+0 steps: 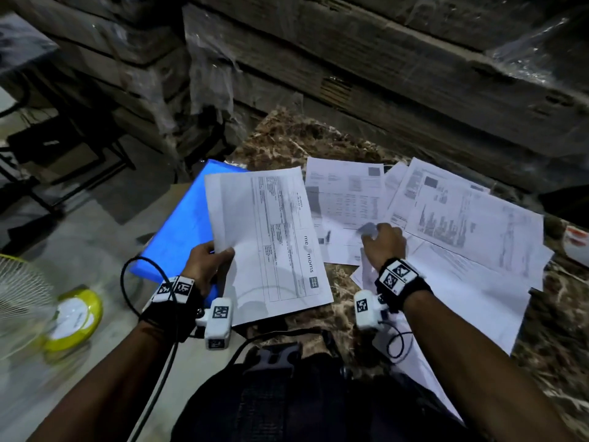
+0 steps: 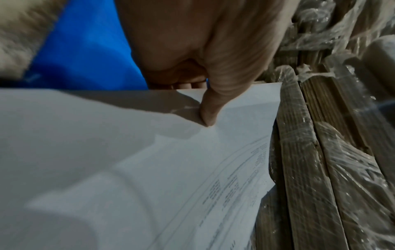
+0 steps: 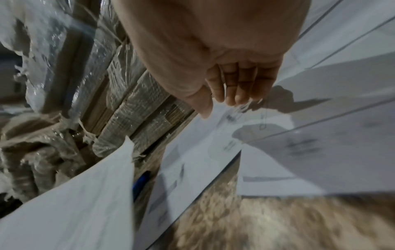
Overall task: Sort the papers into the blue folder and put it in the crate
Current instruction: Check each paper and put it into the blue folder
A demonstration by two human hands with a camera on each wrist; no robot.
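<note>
**Left hand holds one sheet over the blue folder; right hand down on the spread papers**

The head view takes in the whole layout: the left hand (image 1: 208, 261) grips a printed sheet (image 1: 267, 240) by its near-left edge, held above the blue folder (image 1: 178, 224), which lies at the left end of the marble-patterned counter (image 1: 548, 339). The right hand (image 1: 384, 242) is down on the loose papers (image 1: 462, 231) spread across the counter's right side, fingers bent at the tips; whether they pinch a sheet cannot be told from here.

The left wrist view adds the grip itself: the thumb (image 2: 210, 108) presses on top of the sheet near its corner, the other fingers under it, with the blue folder showing behind the hand.

The right wrist view shows the right hand's fingers (image 3: 237, 89) together and nearly straight, tips touching a printed page, gripping nothing. Only a sliver of blue shows here, between overlapping sheets.

Behind the counter stand stacked cardboard cartons in torn plastic wrap (image 1: 398, 78). On the floor to the left are a white fan (image 1: 22, 295) and a yellow-rimmed roll of tape (image 1: 75, 317). No crate can be made out.
</note>
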